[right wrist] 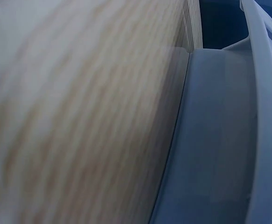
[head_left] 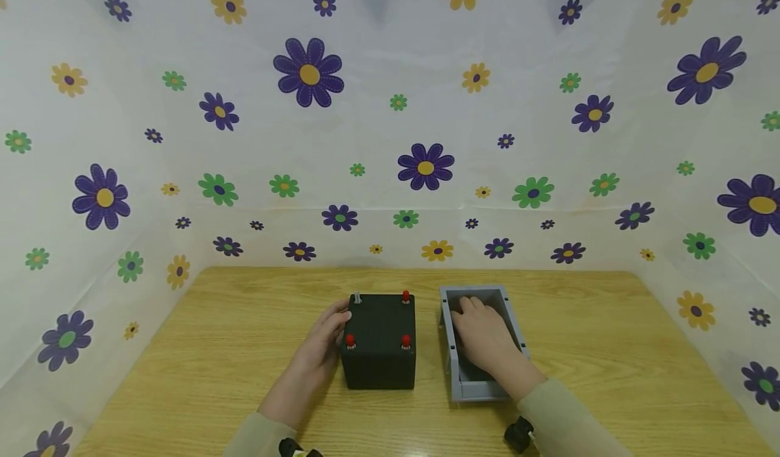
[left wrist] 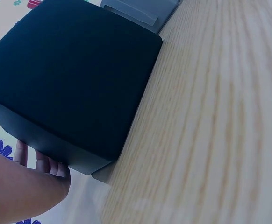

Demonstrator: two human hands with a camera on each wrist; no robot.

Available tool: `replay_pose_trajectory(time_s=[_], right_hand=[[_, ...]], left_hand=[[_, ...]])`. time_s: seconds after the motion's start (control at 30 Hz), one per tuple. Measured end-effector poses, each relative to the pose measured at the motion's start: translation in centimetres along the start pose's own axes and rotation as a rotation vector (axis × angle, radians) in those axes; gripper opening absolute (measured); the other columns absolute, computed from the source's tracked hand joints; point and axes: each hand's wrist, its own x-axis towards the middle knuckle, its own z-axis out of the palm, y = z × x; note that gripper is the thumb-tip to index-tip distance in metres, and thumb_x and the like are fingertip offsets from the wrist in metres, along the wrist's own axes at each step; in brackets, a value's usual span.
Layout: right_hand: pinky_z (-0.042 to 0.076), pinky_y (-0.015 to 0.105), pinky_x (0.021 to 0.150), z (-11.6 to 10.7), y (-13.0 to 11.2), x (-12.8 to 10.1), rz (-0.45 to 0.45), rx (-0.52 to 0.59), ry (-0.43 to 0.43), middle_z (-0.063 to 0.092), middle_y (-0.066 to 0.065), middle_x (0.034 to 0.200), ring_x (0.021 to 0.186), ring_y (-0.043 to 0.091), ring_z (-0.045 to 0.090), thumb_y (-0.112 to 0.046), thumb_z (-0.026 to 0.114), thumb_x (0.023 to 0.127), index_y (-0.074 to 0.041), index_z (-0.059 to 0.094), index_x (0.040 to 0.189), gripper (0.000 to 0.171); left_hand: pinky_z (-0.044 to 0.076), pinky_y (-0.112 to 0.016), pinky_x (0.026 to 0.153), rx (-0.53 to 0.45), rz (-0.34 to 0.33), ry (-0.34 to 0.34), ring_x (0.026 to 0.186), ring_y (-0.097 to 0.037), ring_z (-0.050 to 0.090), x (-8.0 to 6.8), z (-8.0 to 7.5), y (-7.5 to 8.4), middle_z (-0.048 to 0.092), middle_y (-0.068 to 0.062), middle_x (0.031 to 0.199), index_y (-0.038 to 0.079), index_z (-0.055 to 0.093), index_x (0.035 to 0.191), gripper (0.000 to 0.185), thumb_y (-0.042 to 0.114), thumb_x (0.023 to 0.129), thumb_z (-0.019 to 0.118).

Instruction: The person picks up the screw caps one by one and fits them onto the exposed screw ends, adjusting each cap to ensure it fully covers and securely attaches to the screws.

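Observation:
A black box (head_left: 380, 325) stands on the table, with red-capped switches (head_left: 405, 341) at three top corners and a bare metal lever (head_left: 357, 298) at the back left one. Along the box's left side rests my left hand (head_left: 318, 345), its fingertips by the back left corner. In the left wrist view the black box (left wrist: 75, 79) fills much of the picture, with the fingers (left wrist: 42, 163) against its side. My right hand (head_left: 484, 335) reaches down into a grey bin (head_left: 478, 390); its fingertips are partly hidden there, and I cannot tell whether they hold anything.
The grey bin stands just right of the box, with a narrow gap between them. Both are on a wooden table (head_left: 585, 349). A white cloth with printed flowers (head_left: 365, 125) encloses the table at the back and both sides.

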Motion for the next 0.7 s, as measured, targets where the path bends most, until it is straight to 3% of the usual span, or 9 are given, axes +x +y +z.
replay_pose_trajectory(time_s=[0.4,0.7], right_hand=[[0.059,0.045,0.077,0.12,0.19,0.07,-0.008,-0.007,0.031,0.067,0.016,0.101,0.092,0.031,0.063,-0.003,0.082,0.089,0.0,0.075,0.101,0.014],[0.059,0.045,0.076,-0.09,0.19,0.05,-0.024,-0.001,0.025,0.066,0.016,0.1,0.091,0.031,0.062,-0.002,0.081,0.089,0.001,0.075,0.101,0.014]], left_hand=[[0.043,-0.019,0.1,0.004,0.004,0.001,0.115,-0.005,0.058,0.04,0.06,0.01,0.062,0.008,0.132,0.004,0.039,0.158,0.056,0.018,0.105,0.052],[0.04,-0.022,0.102,-0.005,0.006,0.007,0.113,-0.005,0.058,0.29,0.02,-0.07,0.066,0.013,0.119,0.003,0.041,0.156,0.055,0.017,0.105,0.052]])
